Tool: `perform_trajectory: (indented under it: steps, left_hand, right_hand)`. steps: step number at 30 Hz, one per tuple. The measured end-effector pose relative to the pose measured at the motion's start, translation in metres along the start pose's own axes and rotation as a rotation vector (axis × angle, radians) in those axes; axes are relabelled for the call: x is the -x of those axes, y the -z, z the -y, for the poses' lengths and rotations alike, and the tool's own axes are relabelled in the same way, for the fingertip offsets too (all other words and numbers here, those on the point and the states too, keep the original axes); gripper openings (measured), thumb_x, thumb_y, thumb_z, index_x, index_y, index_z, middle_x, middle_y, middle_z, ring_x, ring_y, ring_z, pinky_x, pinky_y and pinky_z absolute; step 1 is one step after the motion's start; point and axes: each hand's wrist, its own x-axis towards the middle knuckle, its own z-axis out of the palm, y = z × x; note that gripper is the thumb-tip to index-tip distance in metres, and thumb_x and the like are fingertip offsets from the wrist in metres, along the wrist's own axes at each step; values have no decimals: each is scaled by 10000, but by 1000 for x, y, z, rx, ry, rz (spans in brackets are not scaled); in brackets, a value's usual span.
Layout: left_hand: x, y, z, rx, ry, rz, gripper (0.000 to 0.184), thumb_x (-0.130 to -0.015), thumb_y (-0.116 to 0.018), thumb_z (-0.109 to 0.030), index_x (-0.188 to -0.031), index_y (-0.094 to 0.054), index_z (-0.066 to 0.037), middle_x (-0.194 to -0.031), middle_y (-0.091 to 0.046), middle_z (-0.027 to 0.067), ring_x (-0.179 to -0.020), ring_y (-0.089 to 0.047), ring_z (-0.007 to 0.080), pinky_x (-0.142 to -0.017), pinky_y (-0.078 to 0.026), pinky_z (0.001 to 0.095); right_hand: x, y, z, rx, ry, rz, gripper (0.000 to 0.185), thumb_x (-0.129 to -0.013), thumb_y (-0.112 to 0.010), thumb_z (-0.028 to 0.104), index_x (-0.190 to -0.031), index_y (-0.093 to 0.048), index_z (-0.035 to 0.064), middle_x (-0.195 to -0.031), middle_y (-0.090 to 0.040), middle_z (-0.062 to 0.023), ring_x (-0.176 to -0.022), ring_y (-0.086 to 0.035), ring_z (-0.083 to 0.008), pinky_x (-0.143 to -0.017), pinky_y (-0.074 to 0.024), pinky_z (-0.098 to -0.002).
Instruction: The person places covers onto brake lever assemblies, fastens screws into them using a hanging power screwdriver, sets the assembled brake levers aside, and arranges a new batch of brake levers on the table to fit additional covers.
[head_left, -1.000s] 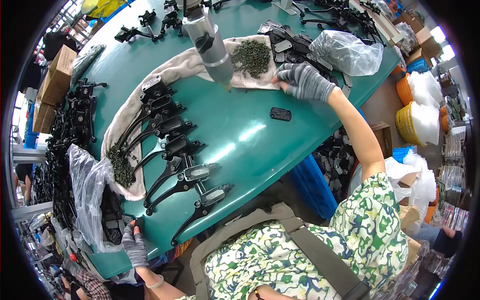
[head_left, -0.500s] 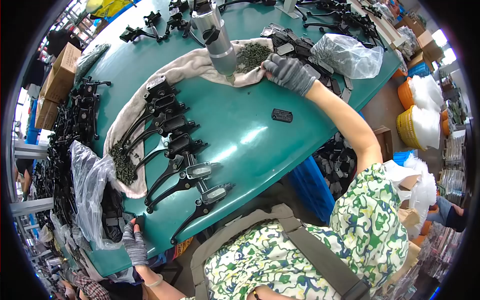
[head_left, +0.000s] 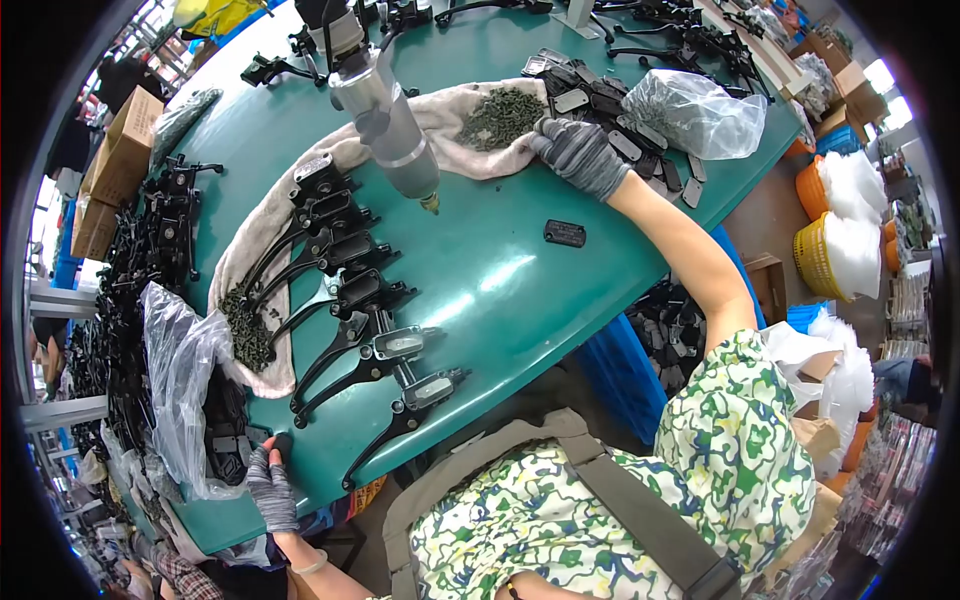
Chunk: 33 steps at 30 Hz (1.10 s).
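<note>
My right hand, in a grey glove with bare fingertips, is closed on the right edge of the pale cloth, beside a pile of small dark screws. My left hand, gloved too, is closed around a small black part at the table's lower left edge. A silver driver tool hangs over the table, its tip pointing down. Black lever assemblies stand in a slanting row on the cloth and table. One black cover plate lies alone on the green table.
Loose cover plates and a clear plastic bag lie at the back right. More screws rest on the cloth's left end. Another plastic bag and heaped levers line the left side. A blue crate stands below the edge.
My right hand has moved left, and the cloth's right edge has shifted left with it. The driver tool has swung left and away from the screws. My left hand stays at the table edge.
</note>
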Motion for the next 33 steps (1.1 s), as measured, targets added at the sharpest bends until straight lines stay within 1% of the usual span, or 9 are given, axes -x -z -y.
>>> perform_trajectory:
  steps: [4, 8, 10, 11, 15, 21, 29, 31, 33]
  left_hand:
    - [1, -5, 9, 70, -41, -10, 240, -916, -564, -82, -1128, -623, 11, -949, -631, 91, -807, -574, 171, -781, -456, 298]
    - [4, -12, -21, -36, 25, -121, 245, -824, -655, -41, -1064, -630, 1, -916, -602, 71, -786, -554, 161, -767, -442, 283]
    - [6, -9, -29, -41, 112, -83, 256, -779, -690, -18, -1028, -629, -7, -913, -604, 69, -793, -557, 167, -771, -442, 282]
    - [4, -13, -21, -87, -207, -190, 222, -753, -707, 10, -959, -627, -9, -901, -611, 72, -796, -567, 181, -772, -449, 289]
    - [2, -10, 2, 11, -29, -128, 155, -751, -712, 6, -885, -635, -2, -896, -622, 82, -831, -590, 200, -790, -458, 300]
    - [3, -6, -7, -47, -96, -145, 173, -742, -725, 8, -894, -642, 1, -893, -628, 68, -824, -583, 180, -779, -461, 292]
    - [0, -5, -3, 104, -31, -97, 155, -750, -719, 21, -882, -639, 14, -919, -621, 38, -807, -560, 124, -750, -449, 250]
    - [-1, -7, -3, 132, -51, -115, 144, -754, -714, 23, -876, -640, 8, -913, -619, 44, -808, -559, 130, -753, -450, 250]
    - [-2, -1, -19, 51, 43, -59, 144, -756, -714, 23, -878, -639, 8, -910, -617, 56, -836, -570, 146, -772, -458, 264]
  right_hand:
    - [-4, 29, 15, -25, -192, 333, 223, -866, -538, 201, -1067, -617, 143, -916, -596, -93, -796, -636, -275, -639, -534, -400]
    - [30, 57, 28, -361, -315, 123, 224, -869, -591, 259, -1033, -659, 123, -1021, -624, -102, -840, -657, -287, -715, -541, -368]
    - [44, 74, 43, -508, -410, 212, 322, -809, -664, 327, -1044, -661, 106, -1043, -615, -101, -863, -648, -295, -754, -533, -367]
    - [49, 81, 51, -586, -462, 256, 379, -780, -701, 360, -1050, -662, 98, -1055, -611, -101, -875, -643, -299, -773, -529, -367]
    - [60, 90, 65, -618, -384, 333, 531, -714, -762, 428, -1127, -655, 110, -1061, -585, -103, -950, -616, -263, -848, -508, -366]
    - [47, 93, 58, -882, -629, 292, 431, -728, -785, 256, -1110, -662, 99, -963, -609, -61, -893, -618, -243, -789, -517, -341]
    - [16, 44, 37, -457, -298, 306, 241, -897, -592, 341, -970, -660, 121, -881, -595, -98, -782, -603, -245, -727, -507, -372]
    - [5, 39, 30, -247, -252, 83, 222, -889, -615, 317, -944, -656, 106, -864, -605, -104, -763, -603, -234, -713, -511, -362]
    - [-12, 42, 19, -578, -526, -14, 249, -871, -635, 341, -967, -652, 112, -899, -653, -96, -831, -646, -266, -747, -515, -386]
